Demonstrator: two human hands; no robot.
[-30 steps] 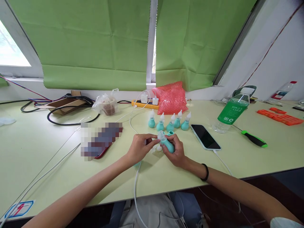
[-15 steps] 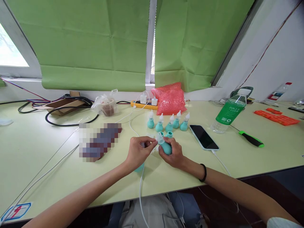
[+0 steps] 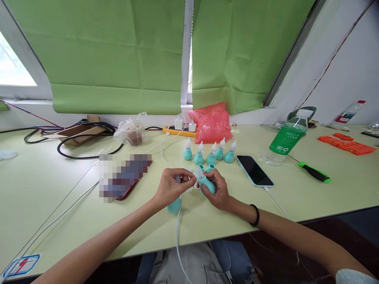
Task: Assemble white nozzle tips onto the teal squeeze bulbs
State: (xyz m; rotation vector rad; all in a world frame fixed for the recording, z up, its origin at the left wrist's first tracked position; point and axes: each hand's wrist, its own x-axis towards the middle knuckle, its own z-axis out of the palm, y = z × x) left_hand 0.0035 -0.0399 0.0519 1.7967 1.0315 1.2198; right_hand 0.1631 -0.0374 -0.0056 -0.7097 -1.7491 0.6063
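Green blinds (image 3: 118, 59) hang behind a pale yellow-green surface (image 3: 59, 189) that is crowded on every side of the work. At its near middle the right hand (image 3: 215, 188) has its grip clenched around a teal bulb (image 3: 207, 184), its clear tip pointing up and left, and the left hand (image 3: 173, 185) pinches at that tip with thumb and forefinger, so both grips are closed on the same piece. A second teal bulb (image 3: 174, 206) lies on the surface just under the left hand, touching a white cable (image 3: 177, 236) that runs off the near edge. Just beyond the hands stand five more bulbs in a row (image 3: 209, 154), tips up, with two open teal parts (image 3: 207, 167) between the row and the fingers. A phone (image 3: 254, 170) lies face up just right of the hands, plugged in. Farther right are a green bottle (image 3: 286, 140), tilted, and a screwdriver (image 3: 315, 172). Red bubble wrap (image 3: 211, 122) and a yellow power strip (image 3: 179, 130) sit behind the row; a plastic bag (image 3: 132, 130), black cables (image 3: 85, 146) and a cardboard tray (image 3: 77, 132) are well to the left.
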